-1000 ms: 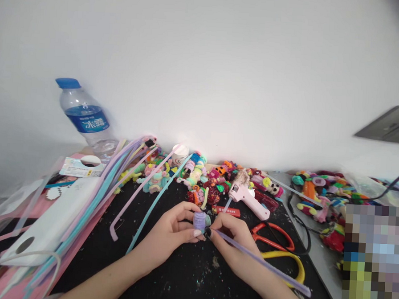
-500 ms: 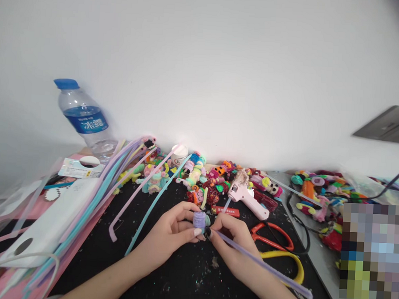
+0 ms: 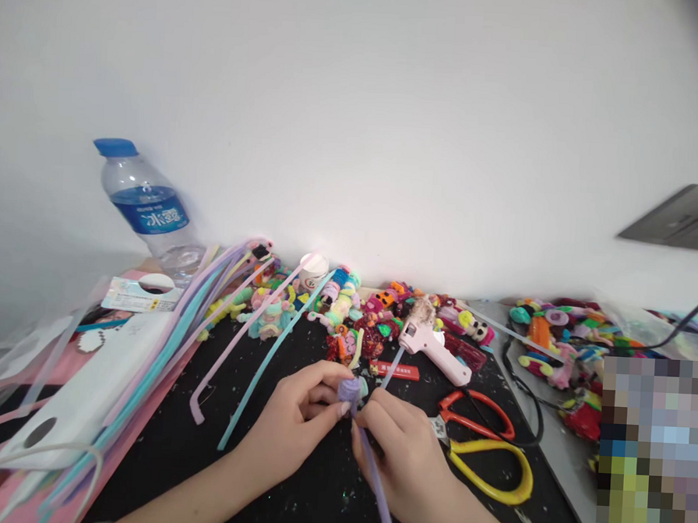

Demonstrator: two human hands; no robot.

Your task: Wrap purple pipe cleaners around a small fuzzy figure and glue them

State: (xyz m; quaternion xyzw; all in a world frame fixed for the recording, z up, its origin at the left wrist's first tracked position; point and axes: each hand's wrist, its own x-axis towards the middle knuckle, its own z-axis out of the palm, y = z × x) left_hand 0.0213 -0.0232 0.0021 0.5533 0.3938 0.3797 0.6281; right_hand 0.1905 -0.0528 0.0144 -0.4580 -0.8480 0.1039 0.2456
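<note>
My left hand (image 3: 294, 422) pinches a small purple coil of pipe cleaner (image 3: 349, 389) between thumb and fingers, low over the black mat (image 3: 290, 492). My right hand (image 3: 404, 452) is closed round the long lilac pipe cleaner (image 3: 379, 493) that runs from the coil down toward me. Both hands touch at the coil. A little teal piece sits right behind the coil.
A pink glue gun (image 3: 432, 345) lies behind the hands, scissors with yellow and red handles (image 3: 485, 448) to the right. Small pipe-cleaner figures (image 3: 352, 308) crowd the back edge. Loose pipe cleaners (image 3: 217, 317) and a water bottle (image 3: 150, 208) stand left; a power bank (image 3: 93, 392) lies there.
My right hand has swung the long lilac pipe cleaner from pointing right to pointing down toward me, wrapping it round the coil. The left hand stays put on the coil.
</note>
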